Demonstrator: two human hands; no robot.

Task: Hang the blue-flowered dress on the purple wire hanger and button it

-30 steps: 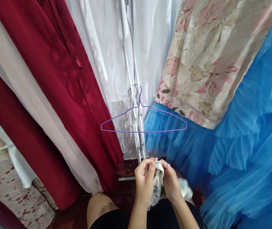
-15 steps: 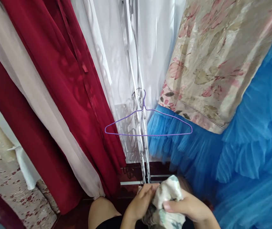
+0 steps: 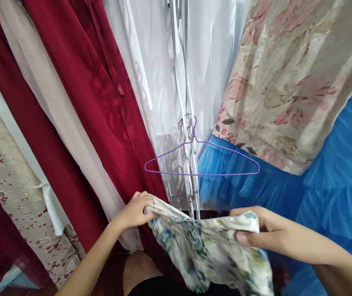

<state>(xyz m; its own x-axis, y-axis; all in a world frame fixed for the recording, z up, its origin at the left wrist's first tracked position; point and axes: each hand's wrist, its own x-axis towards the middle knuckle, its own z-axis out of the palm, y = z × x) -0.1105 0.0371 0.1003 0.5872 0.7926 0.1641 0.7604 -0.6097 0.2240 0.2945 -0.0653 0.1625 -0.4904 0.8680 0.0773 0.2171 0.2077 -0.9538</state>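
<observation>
A floral garment (image 3: 200,242), white with blue and yellow-green print, is stretched between my hands over my lap. My left hand (image 3: 142,209) grips its upper left corner, fingers curled round the edge. At the upper right corner, my right hand (image 3: 262,234) pinches the cloth with the thumb on top. The lower part of the garment hangs loose and runs out of view at the bottom. Just above it, a purple hanger (image 3: 202,174) with bare arms hangs on a white metal rack (image 3: 190,181); neither hand touches it.
Long red dresses (image 3: 102,107) and a pale sheer one (image 3: 71,119) hang on the left. To the right are a beige floral dress (image 3: 274,90) and a ruffled blue tulle skirt (image 3: 333,185). White fabric (image 3: 148,61) hangs behind the rack. My bare knee (image 3: 140,269) shows below.
The garment was bunched between my close hands; now it is spread out. My left hand has moved left and up, my right hand slightly right and up. The view has shifted a little left.
</observation>
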